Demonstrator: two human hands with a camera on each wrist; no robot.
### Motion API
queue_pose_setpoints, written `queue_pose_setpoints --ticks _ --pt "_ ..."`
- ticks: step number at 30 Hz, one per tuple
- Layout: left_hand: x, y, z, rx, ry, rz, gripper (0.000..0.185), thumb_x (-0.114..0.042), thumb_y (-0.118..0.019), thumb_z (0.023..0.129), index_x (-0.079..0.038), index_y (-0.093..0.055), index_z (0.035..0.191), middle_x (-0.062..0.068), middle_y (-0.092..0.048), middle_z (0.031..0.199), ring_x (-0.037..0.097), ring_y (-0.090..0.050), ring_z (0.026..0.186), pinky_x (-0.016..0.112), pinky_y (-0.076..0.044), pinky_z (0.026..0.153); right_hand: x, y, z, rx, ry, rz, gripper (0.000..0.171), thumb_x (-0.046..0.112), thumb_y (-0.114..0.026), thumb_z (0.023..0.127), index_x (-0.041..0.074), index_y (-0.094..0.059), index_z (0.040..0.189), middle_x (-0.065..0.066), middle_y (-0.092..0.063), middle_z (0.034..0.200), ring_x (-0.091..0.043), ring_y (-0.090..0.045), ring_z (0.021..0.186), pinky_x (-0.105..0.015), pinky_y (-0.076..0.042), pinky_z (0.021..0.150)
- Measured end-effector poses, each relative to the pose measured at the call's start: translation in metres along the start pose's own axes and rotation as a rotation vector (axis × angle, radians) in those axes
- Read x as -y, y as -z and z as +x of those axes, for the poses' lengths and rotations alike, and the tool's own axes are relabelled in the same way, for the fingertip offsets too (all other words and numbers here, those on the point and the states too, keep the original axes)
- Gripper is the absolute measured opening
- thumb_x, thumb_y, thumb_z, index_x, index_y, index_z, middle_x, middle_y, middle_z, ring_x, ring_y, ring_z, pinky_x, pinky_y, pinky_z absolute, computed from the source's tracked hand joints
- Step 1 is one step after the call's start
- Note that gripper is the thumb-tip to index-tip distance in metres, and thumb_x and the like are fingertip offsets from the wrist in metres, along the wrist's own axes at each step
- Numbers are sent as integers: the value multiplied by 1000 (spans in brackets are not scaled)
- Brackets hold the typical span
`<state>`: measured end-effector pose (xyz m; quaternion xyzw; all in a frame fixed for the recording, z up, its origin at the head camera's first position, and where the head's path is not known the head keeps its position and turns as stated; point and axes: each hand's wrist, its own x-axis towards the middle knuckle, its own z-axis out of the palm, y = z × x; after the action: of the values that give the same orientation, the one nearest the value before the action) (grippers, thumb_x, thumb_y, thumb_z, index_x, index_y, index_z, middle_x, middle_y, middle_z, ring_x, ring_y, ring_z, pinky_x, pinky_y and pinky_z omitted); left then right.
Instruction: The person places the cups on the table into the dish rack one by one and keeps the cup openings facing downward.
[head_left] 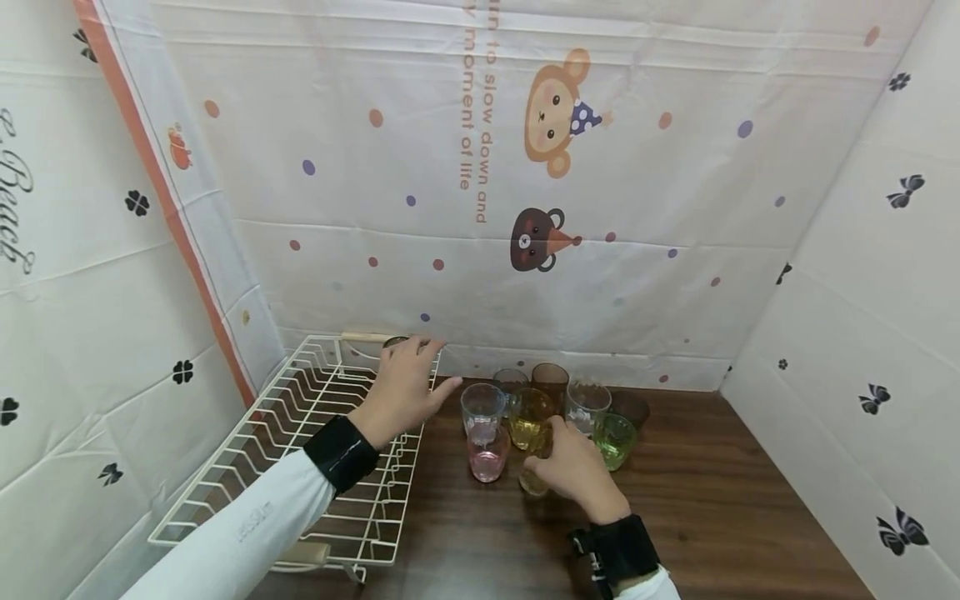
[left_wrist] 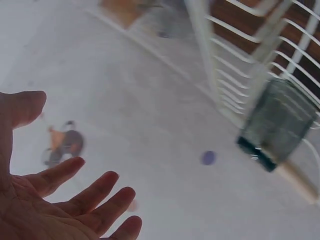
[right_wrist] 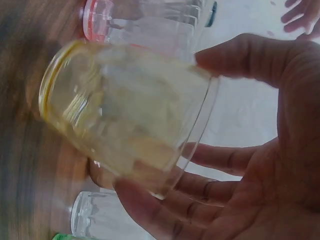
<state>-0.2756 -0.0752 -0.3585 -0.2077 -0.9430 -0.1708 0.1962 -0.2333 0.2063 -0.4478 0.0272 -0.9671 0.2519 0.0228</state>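
Head view, lower middle: the right hand (head_left: 573,467) curls round a yellow glass (right_wrist: 125,112) among crowded glasses (head_left: 487,408), likely to knock one, while the left hand (head_left: 405,383) spreads above the rack (head_left: 300,433)

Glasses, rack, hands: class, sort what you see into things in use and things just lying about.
In use:
right hand gripping a yellow glass
left hand, fingers spread, over the white wire rack
dark glass in the rack's far corner

Lying about:
pink glass
green glass
brown glass
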Motion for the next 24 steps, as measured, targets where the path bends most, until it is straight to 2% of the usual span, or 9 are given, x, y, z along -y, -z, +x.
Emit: queue_pose_setpoints --ticks 1,4,6,8,11,16,19,24 --pt "-5 2 -3 -5 -4 -11 65 -46 -72 102 -6 -56 151 22 -62 147 42 -55 142 66 -38 120 -2 1 0 11 -8 16 81 38 -80 90 -4 -49 152 -30 -60 148 -51 -62 131 -66 -53 105" --pt "-18 8 -13 -26 -17 -29 66 -45 -75 100 -7 -56 151 20 -63 145 41 -58 139 65 -40 118 -7 6 1 32 -10 53 70 41 -76 92 -3 -59 143 -26 -67 137 -45 -67 120 -59 -56 98" --pt "-26 12 -19 -44 -22 -46 68 -43 -78 98 -8 -56 151 20 -64 145 40 -59 138 65 -41 117 -10 9 2 27 -2 71 57 41 -74 93 1 -66 132 -19 -72 124 -35 -70 105 -52 -57 88" --pt "-32 15 -25 -64 -24 -66 70 -42 -80 96 -8 -56 152 19 -64 145 40 -59 138 65 -41 116 -13 13 2 12 5 86 43 41 -73 94 7 -71 120 -12 -74 110 -24 -67 91 -44 -55 79" --pt "-40 18 -32 -103 -23 -105 73 -42 -83 94 -9 -55 153 19 -65 145 40 -59 139 66 -41 116 -15 18 1 5 5 144 32 39 -69 97 11 -73 114 -7 -74 103 -17 -63 81 -39 -53 74" --pt "-50 20 -42 -134 3 -161 73 -42 -83 93 -11 -56 153 18 -66 143 41 -60 137 67 -42 115 -14 21 -4 60 -23 332 28 33 -64 102 11 -71 117 -10 -72 104 -18 -66 78 -41 -60 66" --pt "-54 19 -47 -148 21 -200 73 -42 -83 93 -10 -56 152 18 -67 142 41 -61 136 66 -42 115 -13 23 -5 93 -27 451 29 30 -60 104 9 -70 121 -12 -71 108 -20 -65 83 -45 -64 62" --pt "-62 20 -53 -172 42 -264 73 -41 -85 91 -11 -57 152 18 -66 141 42 -61 135 67 -40 117 -13 28 -2 167 60 667 37 26 -52 107 -2 -64 128 -21 -66 122 -20 -64 83 -48 -65 63"
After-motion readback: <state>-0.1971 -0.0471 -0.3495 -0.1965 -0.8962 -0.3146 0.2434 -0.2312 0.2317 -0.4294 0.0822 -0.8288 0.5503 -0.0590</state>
